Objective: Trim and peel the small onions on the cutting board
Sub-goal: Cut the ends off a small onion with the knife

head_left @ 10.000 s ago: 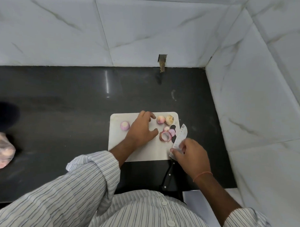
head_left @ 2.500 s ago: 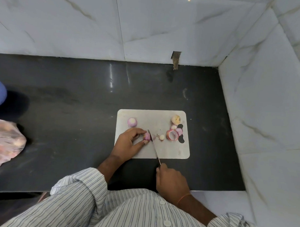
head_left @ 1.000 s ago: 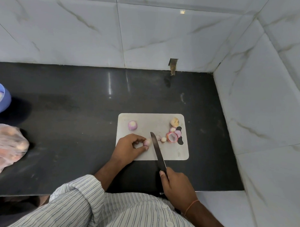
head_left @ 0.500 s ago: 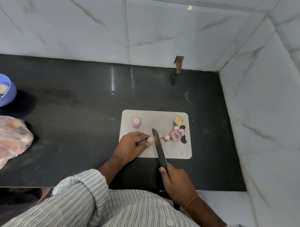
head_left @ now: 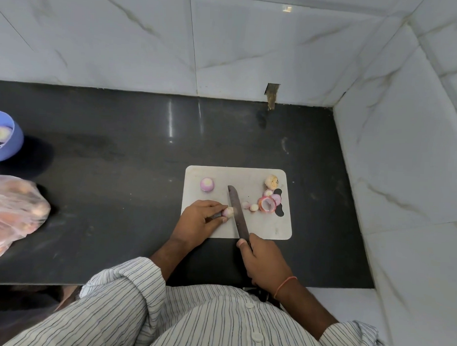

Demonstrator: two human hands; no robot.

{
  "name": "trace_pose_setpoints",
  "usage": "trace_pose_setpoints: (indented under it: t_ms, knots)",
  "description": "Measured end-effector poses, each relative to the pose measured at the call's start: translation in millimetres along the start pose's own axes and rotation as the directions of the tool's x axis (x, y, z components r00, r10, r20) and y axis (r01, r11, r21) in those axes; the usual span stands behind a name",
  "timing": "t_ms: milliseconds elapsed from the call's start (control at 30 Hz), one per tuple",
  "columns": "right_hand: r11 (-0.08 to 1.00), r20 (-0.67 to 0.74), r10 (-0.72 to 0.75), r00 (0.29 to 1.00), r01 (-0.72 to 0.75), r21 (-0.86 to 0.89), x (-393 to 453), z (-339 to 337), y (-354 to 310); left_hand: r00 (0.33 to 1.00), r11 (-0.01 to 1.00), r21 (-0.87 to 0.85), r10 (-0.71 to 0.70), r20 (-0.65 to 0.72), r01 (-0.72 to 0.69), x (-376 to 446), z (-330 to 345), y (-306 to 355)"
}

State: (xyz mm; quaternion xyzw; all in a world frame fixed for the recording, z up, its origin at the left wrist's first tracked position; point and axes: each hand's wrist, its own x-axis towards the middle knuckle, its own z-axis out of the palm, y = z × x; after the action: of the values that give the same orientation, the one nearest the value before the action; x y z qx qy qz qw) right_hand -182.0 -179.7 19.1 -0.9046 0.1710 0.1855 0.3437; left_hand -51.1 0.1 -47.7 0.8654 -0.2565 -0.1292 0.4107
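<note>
A white cutting board (head_left: 256, 225) lies on the dark counter. My left hand (head_left: 198, 221) pinches a small pink onion (head_left: 227, 212) near the board's front left. My right hand (head_left: 264, 262) grips a knife (head_left: 237, 212) by the handle, its blade lying against the onion's right side. A peeled onion (head_left: 207, 184) sits at the board's back left. An unpeeled brownish onion (head_left: 271, 181) sits at the back right. Cut ends and purple skins (head_left: 267, 204) lie beside the board's handle hole.
A blue bowl (head_left: 9, 149) holding peeled onions stands at the far left. In front of it lies a clear plastic bag (head_left: 13, 212) of onions. Marble walls close the back and the right side. The counter's front edge runs just under my arms.
Over the last second the knife blade has shifted left until it lies against the onion held by my left hand. The trimmed bits stay where they were.
</note>
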Motion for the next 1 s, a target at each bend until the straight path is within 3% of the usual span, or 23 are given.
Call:
trace_pose_setpoints:
  t_ms: [400, 667, 867, 1000]
  knots:
    - [1.000, -0.015, 0.019, 1.000, -0.019, -0.017, -7.8, 17.1, 7.9, 0.986, 0.985, -0.057, -0.166, -0.031, 0.164, 8.0, 3.7, 16.4]
    - [0.999, -0.015, 0.019, 1.000, -0.018, 0.048, -7.2, 14.2, 9.5, 0.991, 0.990, -0.044, -0.131, 0.004, 0.131, 5.5, -0.3, 15.0]
    - [0.989, -0.105, 0.049, 0.993, -0.034, 0.141, -16.3, 8.8, 19.2, 0.987, 0.982, -0.098, -0.162, 0.001, 0.161, 1.8, -1.1, 17.2]
    - [0.994, -0.114, 0.074, 0.991, -0.065, 0.085, -23.1, -3.4, 39.1, 0.985, 0.970, -0.172, -0.173, 0.003, 0.171, 0.3, -3.0, 18.1]
